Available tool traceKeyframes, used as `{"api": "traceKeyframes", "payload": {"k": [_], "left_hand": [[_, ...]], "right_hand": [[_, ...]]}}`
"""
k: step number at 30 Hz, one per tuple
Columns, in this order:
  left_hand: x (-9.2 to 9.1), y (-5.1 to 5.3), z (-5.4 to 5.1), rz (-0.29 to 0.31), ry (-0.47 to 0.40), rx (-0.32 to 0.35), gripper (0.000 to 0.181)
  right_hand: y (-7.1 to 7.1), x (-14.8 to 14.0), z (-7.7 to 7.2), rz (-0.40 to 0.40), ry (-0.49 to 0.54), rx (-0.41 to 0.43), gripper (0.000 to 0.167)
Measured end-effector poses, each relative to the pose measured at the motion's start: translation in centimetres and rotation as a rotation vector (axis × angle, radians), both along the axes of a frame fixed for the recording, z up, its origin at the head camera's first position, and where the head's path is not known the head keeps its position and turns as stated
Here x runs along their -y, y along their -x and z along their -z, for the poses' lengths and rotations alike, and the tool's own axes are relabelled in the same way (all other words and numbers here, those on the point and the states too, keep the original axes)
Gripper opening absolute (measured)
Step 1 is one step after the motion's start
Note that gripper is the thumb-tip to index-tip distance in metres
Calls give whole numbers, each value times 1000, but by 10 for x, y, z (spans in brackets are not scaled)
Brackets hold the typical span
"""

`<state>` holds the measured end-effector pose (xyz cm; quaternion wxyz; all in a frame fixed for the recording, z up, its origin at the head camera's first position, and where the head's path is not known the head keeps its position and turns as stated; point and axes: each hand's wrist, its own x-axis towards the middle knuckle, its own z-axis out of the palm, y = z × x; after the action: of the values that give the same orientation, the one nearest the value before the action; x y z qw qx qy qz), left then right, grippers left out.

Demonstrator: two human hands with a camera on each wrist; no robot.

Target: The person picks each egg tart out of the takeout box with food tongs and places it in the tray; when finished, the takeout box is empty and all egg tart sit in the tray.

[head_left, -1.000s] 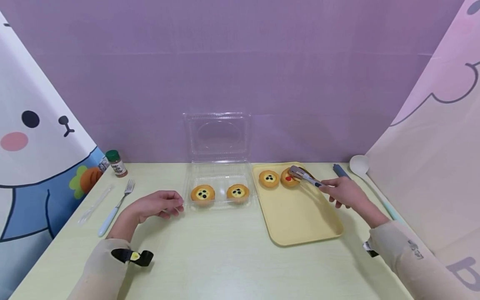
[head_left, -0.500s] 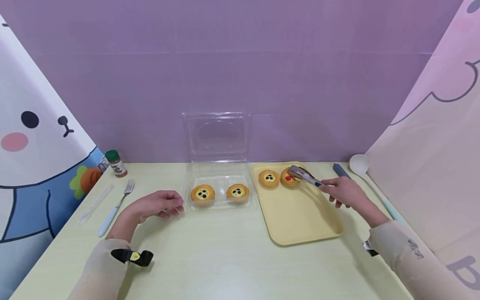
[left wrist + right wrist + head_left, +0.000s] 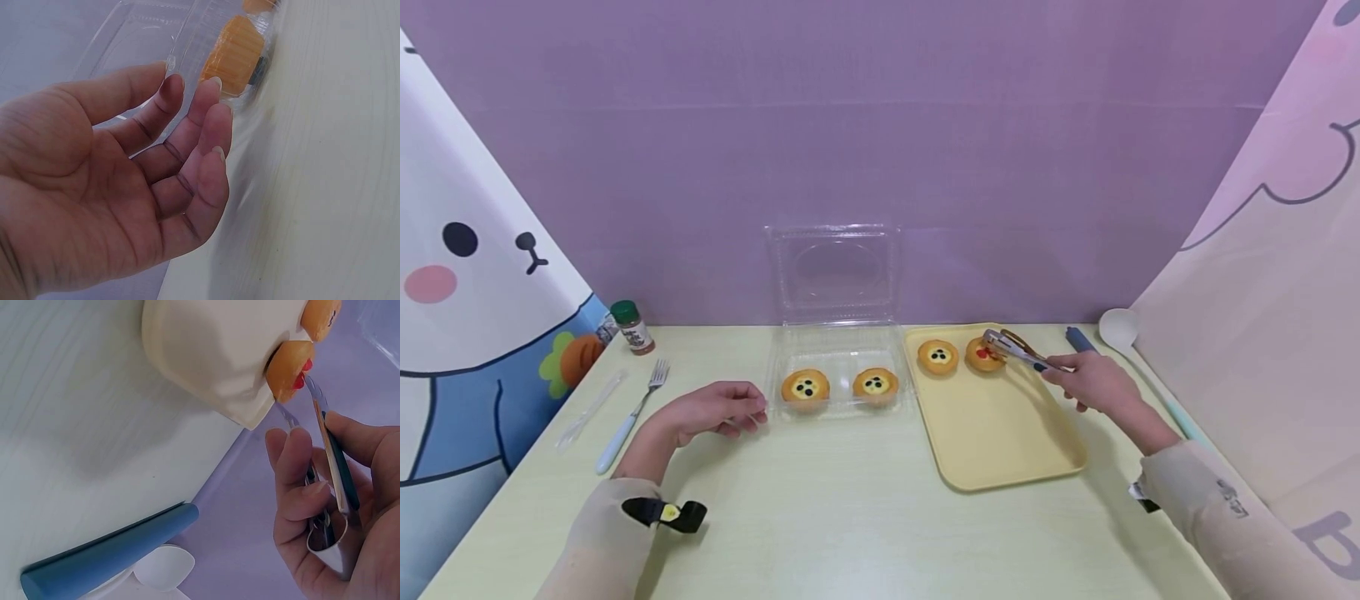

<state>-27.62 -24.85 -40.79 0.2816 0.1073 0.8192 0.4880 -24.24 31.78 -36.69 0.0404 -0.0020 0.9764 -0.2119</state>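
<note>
Shifted tongs (image 3: 1010,346), parted, in right hand (image 3: 1096,382)

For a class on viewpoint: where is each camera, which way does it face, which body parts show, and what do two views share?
Head: worn on the head, facing forward and down at the table; left hand, right hand and sleeves show.
Left wrist: on that wrist, facing the clear container; the left palm shows.
Right wrist: on that wrist, facing the tongs and tray; the right hand shows.
Head and right wrist views share the red-topped tart.
</note>
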Motion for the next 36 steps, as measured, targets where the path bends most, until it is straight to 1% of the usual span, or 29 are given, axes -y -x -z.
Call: {"api": "traceKeyframes", "payload": {"k": [9, 17, 24, 31, 36], "left_hand": [[0, 1, 1, -1, 4, 3, 37], [0, 1, 0, 0, 3, -1, 36], [0, 1, 1, -5, 3, 2, 36], [0, 1, 1, -5, 4, -1, 36], [-1, 1, 0, -5, 5, 1, 35]], "right_hand": [[-1, 2, -1, -17, 25, 6, 55], [0, 3, -2, -22, 33, 11, 56], [-1, 2, -3, -8, 25, 21, 56], [-1, 1, -4, 5, 13, 24, 61], [-1, -1, -5, 1, 27, 23, 65]]}}
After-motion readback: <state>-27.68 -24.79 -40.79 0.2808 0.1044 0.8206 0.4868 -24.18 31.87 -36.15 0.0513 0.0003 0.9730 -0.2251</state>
